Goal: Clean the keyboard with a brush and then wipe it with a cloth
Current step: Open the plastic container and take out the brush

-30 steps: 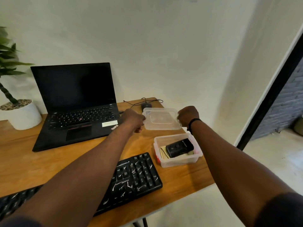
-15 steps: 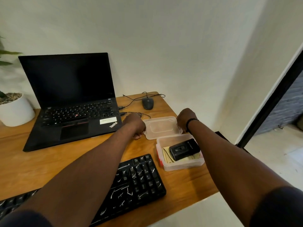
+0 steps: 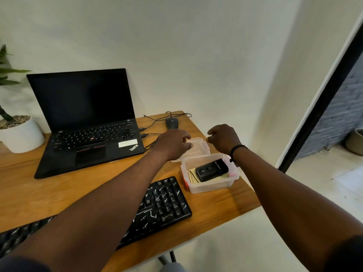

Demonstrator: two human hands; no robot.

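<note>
Keyboard (image 3: 137,216) lies at the near edge of the surface (image 3: 49,193), untouched. At its two o'clock stands an open clear box (image 3: 210,186) holding a black case (image 3: 212,169) on yellowish cloth or paper; I see no brush. The lid (image 3: 198,148) lies at the box's twelve o'clock. Left hand (image 3: 172,146) and right hand (image 3: 224,139) hover over it, each grip loosely curled, pinching nothing I can make out. Best reach into the box next, steadying its rim.

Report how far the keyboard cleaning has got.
Done: the lid is off the clear box and lies on the desk behind it. In hand: nothing is gripped; the left hand and right hand hover over the lid, fingers loosely curled. Left: taking out the tools, brushing and wiping the keyboard, which is untouched. No brush or cloth is clearly identifiable.
</note>
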